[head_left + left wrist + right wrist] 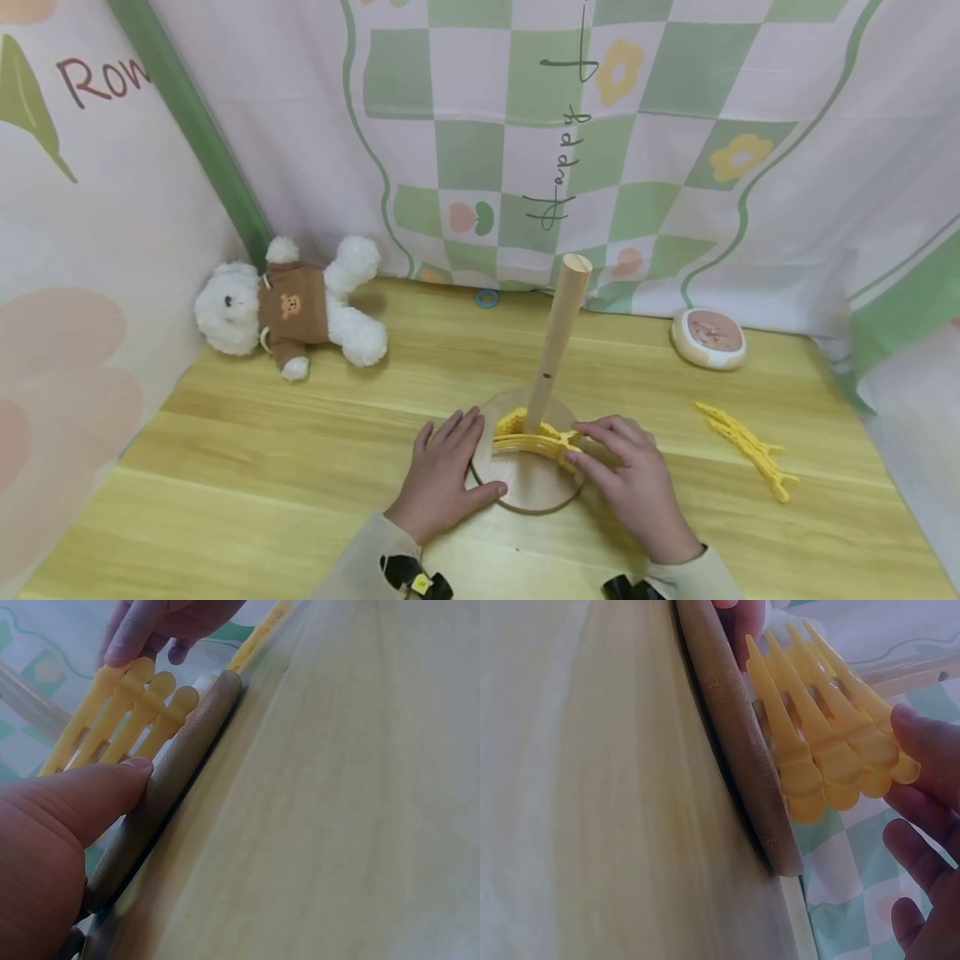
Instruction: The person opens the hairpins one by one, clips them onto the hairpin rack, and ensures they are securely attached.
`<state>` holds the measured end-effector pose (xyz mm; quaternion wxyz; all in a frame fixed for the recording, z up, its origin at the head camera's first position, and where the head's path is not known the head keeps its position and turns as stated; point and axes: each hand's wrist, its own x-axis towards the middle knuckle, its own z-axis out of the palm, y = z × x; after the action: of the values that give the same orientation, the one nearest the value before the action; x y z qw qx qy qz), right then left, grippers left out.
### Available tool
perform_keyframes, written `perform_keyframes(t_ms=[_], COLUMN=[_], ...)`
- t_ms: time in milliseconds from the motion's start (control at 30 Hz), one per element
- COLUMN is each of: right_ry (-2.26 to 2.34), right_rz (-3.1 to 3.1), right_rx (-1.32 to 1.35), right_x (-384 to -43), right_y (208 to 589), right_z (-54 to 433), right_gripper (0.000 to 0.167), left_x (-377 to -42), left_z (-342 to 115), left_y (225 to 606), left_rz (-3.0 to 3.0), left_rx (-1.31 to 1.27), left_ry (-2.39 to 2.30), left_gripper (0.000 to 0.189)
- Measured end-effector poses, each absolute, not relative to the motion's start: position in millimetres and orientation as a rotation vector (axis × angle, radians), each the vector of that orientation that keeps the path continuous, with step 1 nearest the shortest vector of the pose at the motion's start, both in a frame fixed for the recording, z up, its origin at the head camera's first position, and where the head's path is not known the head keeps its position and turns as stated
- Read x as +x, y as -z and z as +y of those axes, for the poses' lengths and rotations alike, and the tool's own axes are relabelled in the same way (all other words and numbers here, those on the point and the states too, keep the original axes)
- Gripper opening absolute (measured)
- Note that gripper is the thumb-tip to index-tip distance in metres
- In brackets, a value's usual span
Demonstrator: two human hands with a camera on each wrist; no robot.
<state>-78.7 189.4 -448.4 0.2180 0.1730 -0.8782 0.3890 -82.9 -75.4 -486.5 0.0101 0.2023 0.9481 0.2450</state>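
Observation:
A round wooden base [528, 492] carries an upright wooden post [558, 342]. Around the post's foot sits a stack of curved yellow plastic pieces [528, 444], with rounded ends and tapering tips in the right wrist view. My left hand [448, 479] rests at the base's left rim, fingers extended; its thumb [112, 791] lies along the front edge, close to the yellow pieces. At the stack's right end, my right hand [633, 483] pinches a yellow piece [859, 697] between thumb and forefinger, its other fingers loosely bent.
Another yellow branched plastic piece [746, 450] lies on the table to the right. Behind it stands a small white-and-pink clock [708, 337]. A white plush toy [300, 308] in a brown top lies back left. A blue ring [487, 298] lies near the curtain [465, 150].

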Motion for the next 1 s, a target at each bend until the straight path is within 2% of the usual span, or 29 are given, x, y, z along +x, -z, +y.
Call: perform_keyframes(t_ms=[567, 1000], right_ry=[-1.050, -1.121], right_rz=[-2.435, -2.530], right_rx=[0.520, 0.428], right_x=[-82.0, -78.5], right_y=[448.3, 447.7], right_z=[189.8, 191.0], right_gripper=[0.033, 0.039], left_x=[-82.4, -81.5], left_z=[-75.3, -75.6], left_y=[486.1, 484.6], left_rz=[2.973, 2.956], left_rx=[0.638, 0.633], left_ry=[-0.770, -0.782], left_gripper=[0.094, 0.093])
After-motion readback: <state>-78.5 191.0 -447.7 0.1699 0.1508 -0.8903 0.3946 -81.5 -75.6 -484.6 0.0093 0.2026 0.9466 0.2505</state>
